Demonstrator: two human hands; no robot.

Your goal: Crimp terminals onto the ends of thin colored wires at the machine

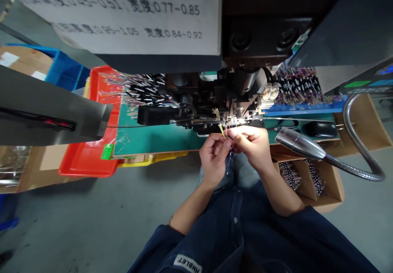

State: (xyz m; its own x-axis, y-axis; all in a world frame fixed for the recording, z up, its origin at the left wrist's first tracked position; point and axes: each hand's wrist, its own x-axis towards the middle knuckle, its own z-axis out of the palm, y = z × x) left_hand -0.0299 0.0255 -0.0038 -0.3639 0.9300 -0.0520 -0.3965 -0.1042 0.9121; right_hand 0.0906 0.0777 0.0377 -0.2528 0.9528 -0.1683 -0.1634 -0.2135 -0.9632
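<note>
Thin coloured wires (221,131) fan out between my two hands, just in front of the crimping machine's metal jaws (235,115). My left hand (215,154) pinches the bundle from the left, thumb and fingers pressed together. From the right, my right hand (253,144) grips the same wires with its thumb and forefinger close to the jaws. Loose wire ends dangle below the fingers. Where the wire tips meet the machine is too small to make out. A metal terminal strip (125,126) runs across into the machine from the left.
A red tray (89,164) and a pile of wire bundles (144,89) lie left on the green mat (159,136). More bundles (297,84) fill a blue tray (307,107) at right. A gooseneck lamp (301,144) reaches in over a divided cardboard box (330,189).
</note>
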